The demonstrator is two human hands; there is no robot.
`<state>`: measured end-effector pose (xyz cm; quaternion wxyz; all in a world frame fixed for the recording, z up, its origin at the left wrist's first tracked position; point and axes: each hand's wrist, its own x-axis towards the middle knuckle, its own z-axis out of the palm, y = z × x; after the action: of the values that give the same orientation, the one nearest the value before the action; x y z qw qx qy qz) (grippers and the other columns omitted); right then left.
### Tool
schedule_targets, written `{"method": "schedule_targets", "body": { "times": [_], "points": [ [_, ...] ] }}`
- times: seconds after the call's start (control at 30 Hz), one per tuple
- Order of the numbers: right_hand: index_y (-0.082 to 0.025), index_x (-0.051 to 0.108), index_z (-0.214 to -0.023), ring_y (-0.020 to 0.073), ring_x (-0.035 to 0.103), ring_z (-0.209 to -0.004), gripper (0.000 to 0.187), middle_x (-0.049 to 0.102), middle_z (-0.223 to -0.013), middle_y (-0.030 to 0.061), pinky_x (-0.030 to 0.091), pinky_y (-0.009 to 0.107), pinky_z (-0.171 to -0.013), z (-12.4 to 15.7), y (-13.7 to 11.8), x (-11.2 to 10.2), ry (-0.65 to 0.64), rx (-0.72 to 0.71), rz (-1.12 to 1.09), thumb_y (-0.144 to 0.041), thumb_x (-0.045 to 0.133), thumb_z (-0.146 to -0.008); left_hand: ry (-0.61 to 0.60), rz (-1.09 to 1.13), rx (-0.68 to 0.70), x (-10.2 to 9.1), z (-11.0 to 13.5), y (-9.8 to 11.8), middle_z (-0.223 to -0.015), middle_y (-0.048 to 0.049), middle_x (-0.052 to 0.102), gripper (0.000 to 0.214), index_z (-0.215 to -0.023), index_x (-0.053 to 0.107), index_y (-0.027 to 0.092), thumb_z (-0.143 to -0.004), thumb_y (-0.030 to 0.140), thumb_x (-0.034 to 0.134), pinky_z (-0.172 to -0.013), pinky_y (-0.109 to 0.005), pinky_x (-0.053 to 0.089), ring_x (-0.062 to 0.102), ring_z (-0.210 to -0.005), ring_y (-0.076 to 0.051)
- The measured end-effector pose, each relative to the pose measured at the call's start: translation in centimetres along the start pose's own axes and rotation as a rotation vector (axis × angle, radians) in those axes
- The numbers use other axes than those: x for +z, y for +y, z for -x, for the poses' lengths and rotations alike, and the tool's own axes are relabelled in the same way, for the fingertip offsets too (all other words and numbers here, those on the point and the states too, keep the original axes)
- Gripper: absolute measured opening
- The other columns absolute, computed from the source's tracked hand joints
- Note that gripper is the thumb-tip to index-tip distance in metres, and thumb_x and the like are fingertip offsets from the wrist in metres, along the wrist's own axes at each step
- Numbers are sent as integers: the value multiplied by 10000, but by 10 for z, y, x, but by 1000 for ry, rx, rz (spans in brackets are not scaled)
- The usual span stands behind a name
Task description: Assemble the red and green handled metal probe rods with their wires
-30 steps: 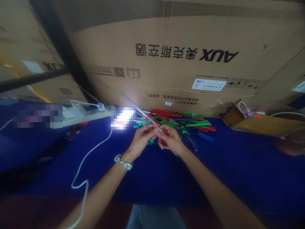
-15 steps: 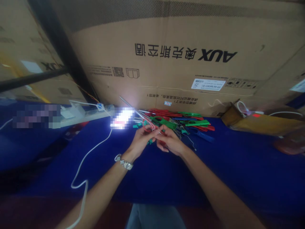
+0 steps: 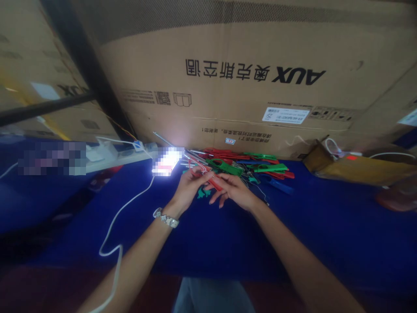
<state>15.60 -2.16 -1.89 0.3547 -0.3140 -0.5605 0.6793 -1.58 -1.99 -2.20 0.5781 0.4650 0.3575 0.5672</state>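
My left hand [image 3: 190,187] is closed round a red long-necked lighter [image 3: 215,184] near the middle of the view. Its thin metal tube points up and left, past the bright blurred phone-like screen [image 3: 166,161]. My right hand [image 3: 233,189] pinches the lighter's handle from the right, with its lower fingers partly apart. Small teal-green pieces [image 3: 203,193] lie on the blue cloth below the hands. Just beyond them is a heap of similar lighters, among them a green lighter [image 3: 223,167] and a blue one [image 3: 276,184].
A large cardboard box [image 3: 228,100] stands behind the blue-covered table [image 3: 221,243]. A white cable [image 3: 112,226] runs down the left side. At the left is a white power strip [image 3: 130,154]; at the right, an open cardboard tray [image 3: 355,170].
The lighter has shifted slightly left and its red handle shows more between the hands. My right hand's lower fingers have spread, and the left hand has moved a little left.
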Motion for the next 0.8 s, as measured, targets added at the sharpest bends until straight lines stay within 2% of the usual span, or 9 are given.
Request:
{"method": "schedule_targets", "body": {
  "times": [0.13, 0.3, 0.37, 0.47, 0.63, 0.73, 0.8],
  "points": [
    [-188, 585, -1037, 183, 750, -656, 423, 732, -1005, 91, 567, 224, -448, -3, 5, 2, 25, -62, -43, -560, 669, -853, 2, 15, -63, 8, 4, -3, -822, -33, 727, 244, -837, 737, 149, -709, 331, 837, -746, -251, 540, 671, -778, -135],
    [-213, 537, -1035, 178, 742, -656, 410, 716, -999, 73, 579, 246, -455, -4, 8, 9, 26, -56, -73, -564, 654, -860, 34, 20, -71, 13, 6, -5, -848, -43, 731, 283, -805, 723, 145, -742, 408, 807, -725, -260, 550, 679, -775, -145],
    [-224, 530, -1058, 172, 731, -657, 405, 719, -966, 64, 578, 252, -450, -3, 6, 12, 24, -49, -47, -569, 631, -872, 29, 14, -70, 13, 6, -2, -828, -32, 726, 294, -821, 719, 148, -734, 413, 812, -723, -256, 551, 670, -747, -134],
    [-210, 552, -1060, 163, 692, -632, 399, 728, -871, 54, 549, 240, -409, -2, 5, 15, 41, -47, 93, -538, 651, -856, -11, -25, -69, 11, 6, 4, -784, -34, 717, 335, -866, 711, 144, -759, 453, 784, -623, -236, 522, 638, -662, -122],
    [-171, 639, -760, 90, 496, -388, 234, 638, -534, -9, 382, 190, -364, 2, 0, 9, 132, -24, 418, -393, 653, -834, -31, -22, -57, 6, 3, 5, -811, -50, 718, 385, -895, 667, 143, -760, 486, 776, -714, -275, 531, 657, -708, -142],
    [-178, 620, -567, 79, 437, -351, 240, 507, -385, -42, 328, 200, -405, 4, -5, 3, 218, -53, 482, -264, 593, -789, -30, 30, -111, 6, 4, 1, -794, -25, 672, 437, -925, 631, 148, -734, 507, 791, -654, -286, 533, 642, -673, -143],
    [-188, 598, -525, 87, 424, -345, 209, 458, -360, -54, 304, 211, -409, 4, -9, -1, 315, -85, 464, -203, 543, -726, -45, 49, -152, 7, 5, 0, -772, -6, 627, 450, -939, 607, 150, -737, 509, 789, -581, -275, 513, 614, -628, -132]
  ]
}}
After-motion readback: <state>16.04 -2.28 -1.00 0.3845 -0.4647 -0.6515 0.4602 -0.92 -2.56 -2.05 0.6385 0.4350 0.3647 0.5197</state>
